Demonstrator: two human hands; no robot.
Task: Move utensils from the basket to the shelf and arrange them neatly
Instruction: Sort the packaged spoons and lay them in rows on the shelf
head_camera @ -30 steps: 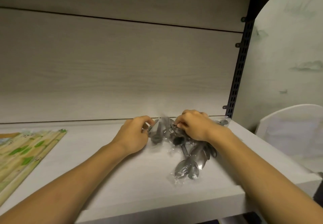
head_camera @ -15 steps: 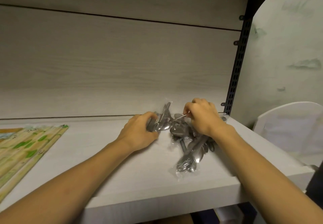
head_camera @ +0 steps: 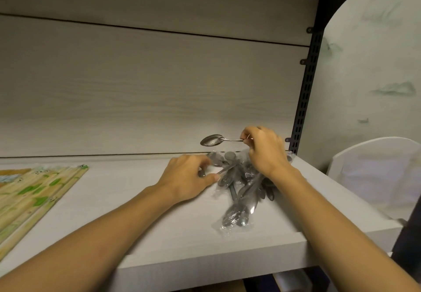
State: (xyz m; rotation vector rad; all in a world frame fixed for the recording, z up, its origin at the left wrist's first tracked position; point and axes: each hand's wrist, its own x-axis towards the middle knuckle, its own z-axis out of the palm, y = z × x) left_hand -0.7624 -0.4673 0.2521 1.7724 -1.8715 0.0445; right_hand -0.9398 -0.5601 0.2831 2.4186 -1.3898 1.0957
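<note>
Risk: if the thin pinch slips, the spoon (head_camera: 211,140) could drop onto the pile (head_camera: 241,184).
Right hand (head_camera: 265,149): fingers pinch the handle, spoon raised.
Left hand (head_camera: 190,175): curled around wrapped utensils on the shelf (head_camera: 159,223).

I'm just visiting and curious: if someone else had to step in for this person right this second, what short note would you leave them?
Right hand: pinches the handle of one spoon, held in the air above the pile with its bowl pointing left.
Left hand: rests at the left edge of the pile, fingers curled on a utensil handle there.
Utensils: a jumbled heap in clear plastic wrap at the right end of the shelf.
Done: the utensils are on the shelf; one spoon has been singled out.
Left: lay that spoon down, then sort the rest into a neat arrangement. The basket is not in view.
</note>
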